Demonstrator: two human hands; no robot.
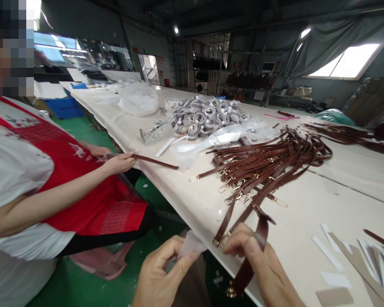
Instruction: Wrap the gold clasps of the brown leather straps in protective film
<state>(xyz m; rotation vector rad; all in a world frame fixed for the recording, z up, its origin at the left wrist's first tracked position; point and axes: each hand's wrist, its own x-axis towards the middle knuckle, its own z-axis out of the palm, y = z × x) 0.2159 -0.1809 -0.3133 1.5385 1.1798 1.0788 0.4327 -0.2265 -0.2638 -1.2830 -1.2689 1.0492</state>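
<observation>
Standing by the long table (307,204), I see the person's right hand (262,260) pinching a brown leather strap (254,251) near its upper end, fingers clenched on it just over the table's front edge. The strap folds over the hand & hangs down past the edge, w/ a gold metal fitting (231,292) at the bottom end. Left hand (160,273) is just beside it, thumb & fingertips closed on a small whitish translucent piece (190,244), prob. film or paper, can't tell which.

Right behind the hands, a big tangled pile of brown straps (269,164) w/ gold clasps is spread across the table; a couple of loose ends reach almost to the right hand. Further back sits a heap of grey-white rolled bands (208,117) partly on clear plastic sheeting (224,136). White & tan paper strips (345,260) lie on the table at the right.

To the left, a co-worker in a red apron (83,179) stands at the same table, one hand (121,162) gripping another brown strap (156,162) that runs onto the table edge. Green floor (83,290) below.
</observation>
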